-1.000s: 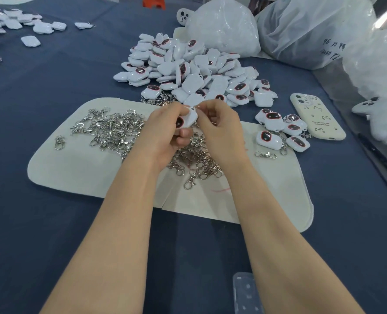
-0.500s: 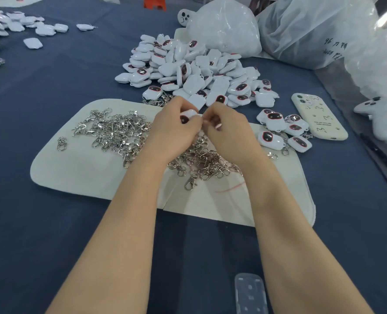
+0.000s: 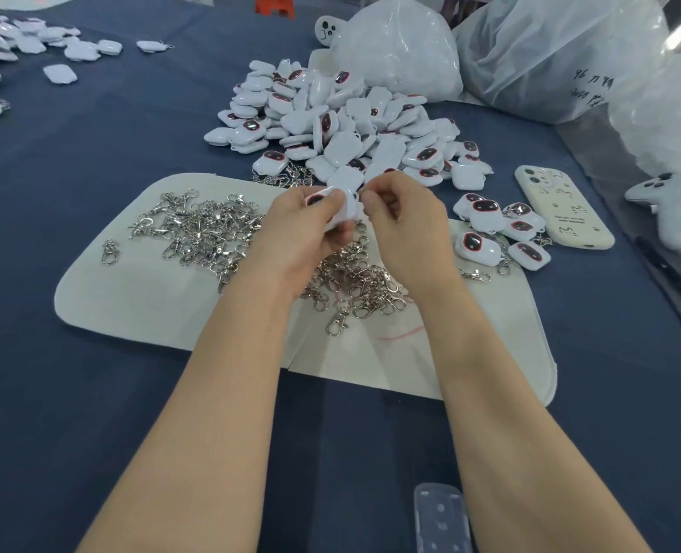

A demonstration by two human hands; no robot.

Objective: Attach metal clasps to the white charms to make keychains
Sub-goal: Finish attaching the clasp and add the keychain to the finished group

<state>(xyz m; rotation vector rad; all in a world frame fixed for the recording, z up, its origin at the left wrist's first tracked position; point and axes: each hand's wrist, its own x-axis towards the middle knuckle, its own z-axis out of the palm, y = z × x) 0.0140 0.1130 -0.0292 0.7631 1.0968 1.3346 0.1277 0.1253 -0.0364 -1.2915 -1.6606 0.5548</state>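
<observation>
My left hand (image 3: 303, 233) grips a white charm (image 3: 341, 205) with a dark, red-rimmed face, held above the pale mat (image 3: 139, 297). My right hand (image 3: 406, 229) pinches at the charm's right edge with thumb and forefinger; what it pinches is too small to tell. Loose silver clasps (image 3: 207, 229) lie heaped on the mat, partly hidden under both hands. A big pile of white charms (image 3: 343, 121) sits just beyond the mat. Several charms with clasps attached (image 3: 490, 229) lie at the mat's right end.
A cream phone (image 3: 562, 209) lies right of the finished charms. Large plastic bags (image 3: 402, 45) and white plush toys (image 3: 666, 201) crowd the back right. More white charms (image 3: 24, 45) are scattered at the far left. A clear case (image 3: 442, 516) lies at the near edge of the blue tablecloth.
Both hands stay together over the mat. The charm has turned in my left hand, and my right fingers have shifted to its right edge.
</observation>
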